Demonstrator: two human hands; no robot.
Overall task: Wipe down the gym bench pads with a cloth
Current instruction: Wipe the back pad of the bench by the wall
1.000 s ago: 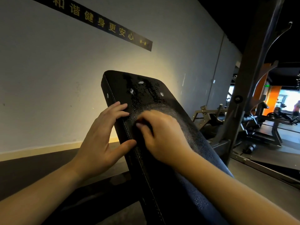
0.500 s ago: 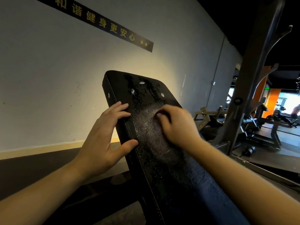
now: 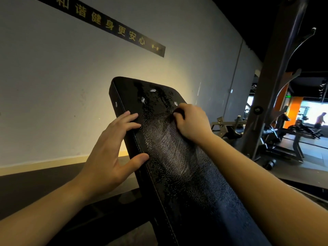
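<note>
A black inclined bench pad (image 3: 170,157) rises in front of me, its surface wet and streaked with a pale wiped patch. My left hand (image 3: 110,155) grips the pad's left edge, fingers on the face and thumb lower down on the seam. My right hand (image 3: 191,125) presses a small dark cloth (image 3: 178,113) against the upper right part of the pad, fingers curled over it; only a sliver of the cloth shows under the fingertips.
A grey wall with a dark sign strip (image 3: 113,27) stands behind the pad. A tall metal rack upright (image 3: 271,82) rises at right, with other gym machines (image 3: 276,135) and a distant person (image 3: 319,119) beyond it. Dark floor lies at lower left.
My right hand slid with the cloth up and to the right across the pad, leaving a wider wiped streak. My left hand kept its grip on the left edge.
</note>
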